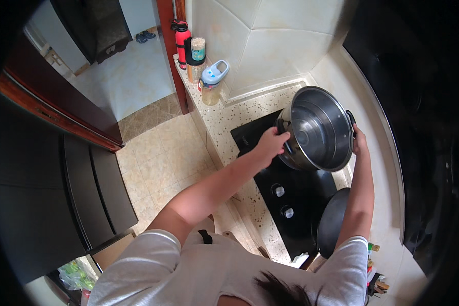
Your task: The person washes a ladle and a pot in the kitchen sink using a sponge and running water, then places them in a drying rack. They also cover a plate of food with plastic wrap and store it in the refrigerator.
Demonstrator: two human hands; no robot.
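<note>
A large stainless steel pot hangs tilted above the black gas cooktop, its open mouth turned towards me. Nothing but bare metal shows inside it. My left hand grips the black side handle on its near left side. At the far right side, my right hand holds the opposite handle, with its fingers partly hidden behind the pot. Two silver knobs sit on the cooktop's front part. Beneath my right forearm rests a dark wok or frying pan, partly covered by the arm.
A drinking bottle with a blue lid, a toothpick-like container and a red fire extinguisher stand along the speckled counter. A black range hood curves along the right. Bottles stand behind my right arm. A doorway opens at upper left.
</note>
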